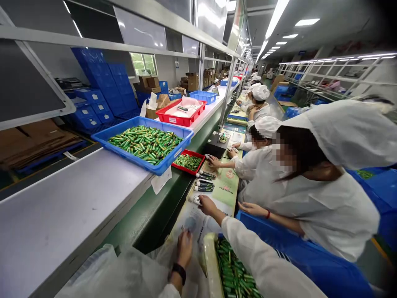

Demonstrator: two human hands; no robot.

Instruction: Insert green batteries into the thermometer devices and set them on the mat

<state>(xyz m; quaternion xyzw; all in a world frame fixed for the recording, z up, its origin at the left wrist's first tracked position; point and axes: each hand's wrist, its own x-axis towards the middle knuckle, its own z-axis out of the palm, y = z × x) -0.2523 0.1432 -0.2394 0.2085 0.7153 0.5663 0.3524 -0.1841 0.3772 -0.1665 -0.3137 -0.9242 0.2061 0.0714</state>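
Observation:
My right hand (207, 205) reaches forward from a white sleeve, its fingers closed on the end of a white-capped tube (194, 200) that lies on the printed sheets (223, 194) on the bench. My left hand (185, 247), with a black watch at the wrist, lies flat with fingers stretched on a printed sheet (194, 223) beside clear plastic bags (124, 273). Just right of it a container of green tubes (234, 273) stands with a rolled cream edge. Several dark tubes (204, 182) lie in a row farther along the bench.
A co-worker in white leans in at the right, one hand with a red bracelet (252, 209) on a blue bin's edge, another hand (214, 161) near a small red tray (188, 162). A blue bin of green tubes (107, 134) and a red tray (180, 120) sit on the white shelf (68, 207).

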